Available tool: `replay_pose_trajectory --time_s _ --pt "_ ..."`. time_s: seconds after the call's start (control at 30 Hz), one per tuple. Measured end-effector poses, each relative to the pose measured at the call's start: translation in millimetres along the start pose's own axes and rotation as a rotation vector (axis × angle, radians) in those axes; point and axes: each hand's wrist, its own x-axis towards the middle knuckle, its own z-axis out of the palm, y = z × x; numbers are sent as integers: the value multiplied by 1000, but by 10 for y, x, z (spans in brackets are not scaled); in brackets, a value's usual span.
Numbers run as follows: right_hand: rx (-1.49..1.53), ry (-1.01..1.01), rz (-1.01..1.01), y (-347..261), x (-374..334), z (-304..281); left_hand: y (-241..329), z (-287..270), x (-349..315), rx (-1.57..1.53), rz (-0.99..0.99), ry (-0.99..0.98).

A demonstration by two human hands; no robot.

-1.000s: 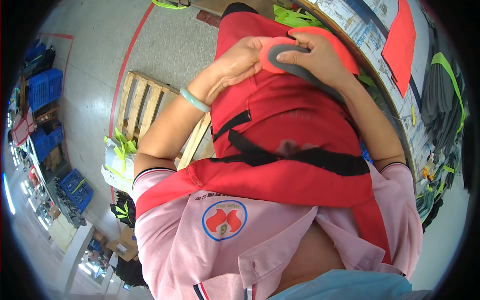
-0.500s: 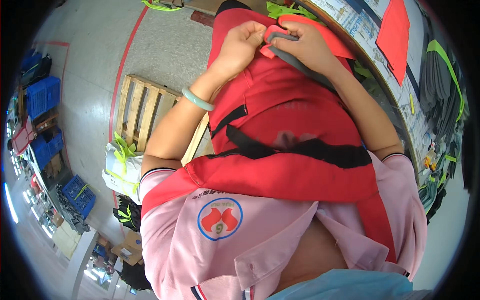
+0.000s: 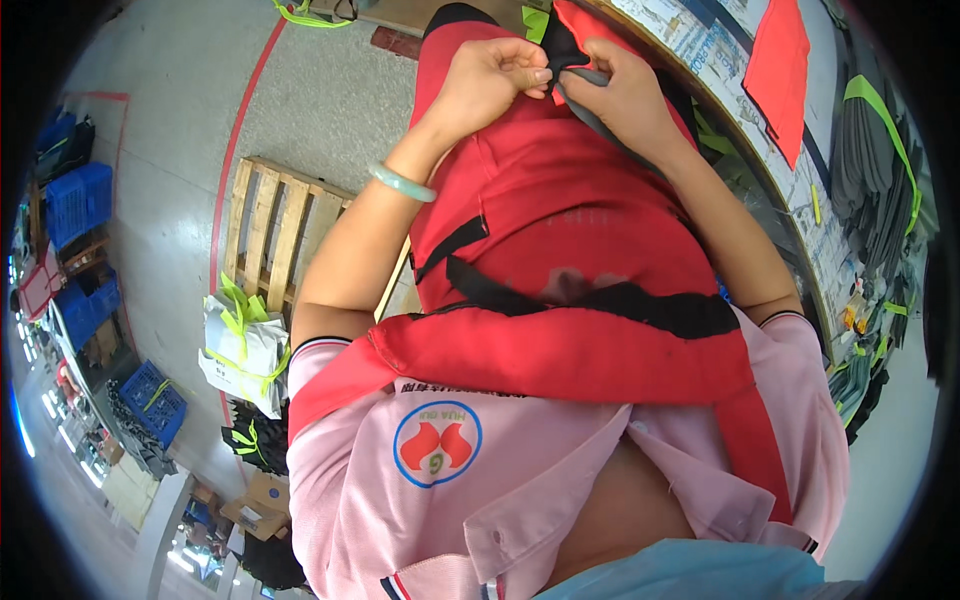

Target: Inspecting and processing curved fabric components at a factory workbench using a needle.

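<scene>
Over my red-aproned lap, both hands are held close together at the far end. A floppy fabric piece (image 3: 563, 48), black on one face and coral red along its edge, is between them. My left hand (image 3: 492, 88) is closed, thumb and fingertips pinched at the black fabric's near corner. My right hand (image 3: 622, 100) is closed on the same piece, its thumb pressing a grey strip (image 3: 590, 118) that runs down under the palm. The fingers hide much of the fabric and how the strip joins it.
To my right stands a table (image 3: 735, 95) with a flat coral fabric piece (image 3: 782, 85) and a bundle of grey strips (image 3: 868, 165) tied with a lime band. A wooden pallet (image 3: 262, 225), a tied white bundle (image 3: 243, 350) and blue crates (image 3: 78, 205) are at the left.
The fabric between my hands has been turned: coral loops and the grey strip showed before, now a black face stands up beyond my fingers. My hands remain near the same spot.
</scene>
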Motion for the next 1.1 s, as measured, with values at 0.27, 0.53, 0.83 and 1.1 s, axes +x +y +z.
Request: replay_pose_trajectory --time_s 0.27,0.53,0.83,1.1 --pt "36 177 -39 482 385 66 -344 404 -2 46 -81 -207" --pt "909 50 -133 -1108 286 -287 1031 181 -100 -29 599 86" --pt "-131 611 -531 -970 766 255 593 252 232 -1056 266 126" --pt "-295 387 -256 178 710 611 -190 46 305 -1321 -53 239"
